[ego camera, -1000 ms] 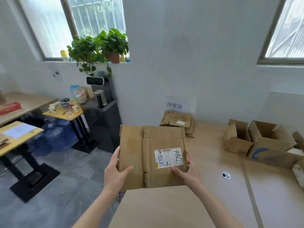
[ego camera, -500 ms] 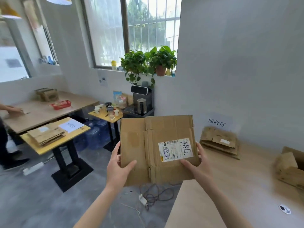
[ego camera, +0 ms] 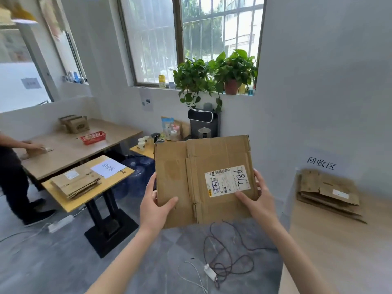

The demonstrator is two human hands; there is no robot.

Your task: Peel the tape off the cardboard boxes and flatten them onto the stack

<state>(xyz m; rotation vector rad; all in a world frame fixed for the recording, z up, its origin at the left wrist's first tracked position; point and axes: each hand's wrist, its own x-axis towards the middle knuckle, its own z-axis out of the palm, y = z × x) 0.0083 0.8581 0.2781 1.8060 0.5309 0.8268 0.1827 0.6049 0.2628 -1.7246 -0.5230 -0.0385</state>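
I hold both arms out ahead of me, forearms bare. My left hand (ego camera: pixel 156 206) clamps one side edge of the flattened box (ego camera: pixel 203 179), thumb across its front; my right hand (ego camera: pixel 257 201) does likewise opposite.

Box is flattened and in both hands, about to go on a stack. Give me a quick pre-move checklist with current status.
1. Box flat: ok, it shows as one flat sheet.
2. Grip: ok, left hand and right hand hold opposite edges.
3. Tape off: cannot tell; the label is still stuck on.
4. Stack in view: ok, right stack on the table, left stack on the yellow table.
5. Floor path: not ok, loose cables lie underfoot.
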